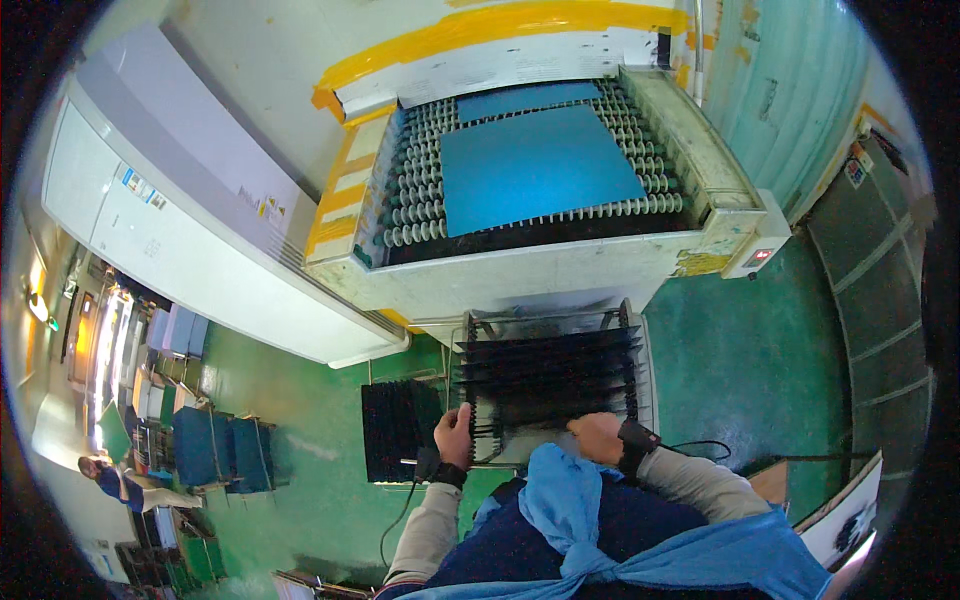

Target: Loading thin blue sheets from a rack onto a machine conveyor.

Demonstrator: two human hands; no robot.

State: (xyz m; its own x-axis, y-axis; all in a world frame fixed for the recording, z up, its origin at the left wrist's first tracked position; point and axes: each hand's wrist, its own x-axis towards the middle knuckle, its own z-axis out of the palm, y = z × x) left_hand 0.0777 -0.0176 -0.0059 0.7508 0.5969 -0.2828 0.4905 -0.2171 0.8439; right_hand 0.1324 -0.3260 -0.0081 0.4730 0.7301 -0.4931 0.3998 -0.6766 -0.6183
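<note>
In front of me stands a wire rack (472,395) with toothed side rails. Several thin dark panels (550,355) stand in it, side by side across its width. My left hand (455,437) is closed at the near left rail of the rack, thumb upward. My right hand (597,437) is at the near right part of the rack, its fingers curled and pointing left. What lies between those fingers is too dark to make out. Beyond the rack, a blue sheet (540,165) lies flat on the white rollers (415,215) of a conveyor machine, with part of a second sheet behind it.
Left of the rack, another rack of dark panels (400,430) stands on the green floor (740,350). A tall white cabinet (200,240) leans into view at left. A dark panelled frame (880,320) is at right. Far left, a person (130,487) stands near blue panels (205,447).
</note>
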